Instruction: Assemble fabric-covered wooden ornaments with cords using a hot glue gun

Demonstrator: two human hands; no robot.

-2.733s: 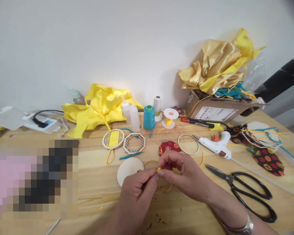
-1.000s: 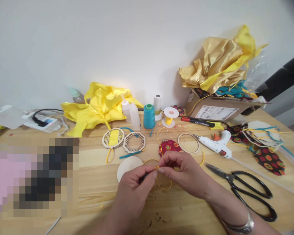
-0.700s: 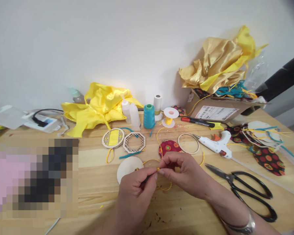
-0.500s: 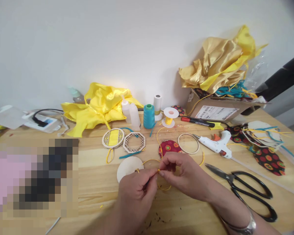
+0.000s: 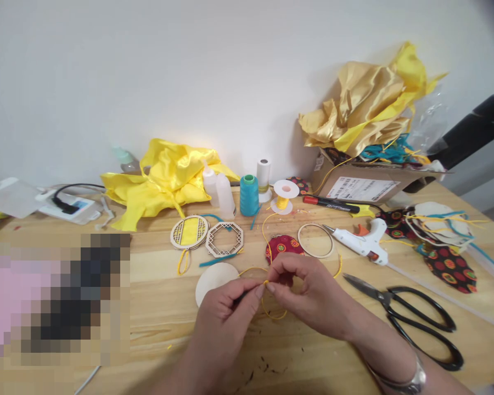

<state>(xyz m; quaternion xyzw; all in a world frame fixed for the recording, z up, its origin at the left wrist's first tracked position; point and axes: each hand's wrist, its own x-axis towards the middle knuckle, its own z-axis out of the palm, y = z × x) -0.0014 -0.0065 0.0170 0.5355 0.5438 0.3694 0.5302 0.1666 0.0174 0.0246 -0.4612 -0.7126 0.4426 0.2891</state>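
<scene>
Both my hands meet at the middle front of the table, pinching a yellow cord [image 5: 275,317]. My left hand [image 5: 228,310] has thumb and forefinger pressed together on it. My right hand [image 5: 308,291] pinches the cord right beside the left fingertips, its other fingers curled. A small yellow bit of cord shows between the fingertips; its exact form is too small to tell. From there a loop hangs below, and a strand runs up toward a white spool [image 5: 286,189]. A white disc [image 5: 216,280] lies partly behind my left hand. Red patterned fabric [image 5: 284,247] lies beyond my right hand.
Black-handled scissors [image 5: 395,307] lie right of my right arm, near a white glue gun [image 5: 362,244]. A wooden ring [image 5: 315,241], an octagonal lattice frame [image 5: 225,240] and a teal thread cone [image 5: 249,195] stand beyond. A cardboard box [image 5: 362,181] holds fabric at back right.
My hands stay together on the yellow cord, with my left fingers shifted slightly. The loop below the fingertips has changed shape a little.
</scene>
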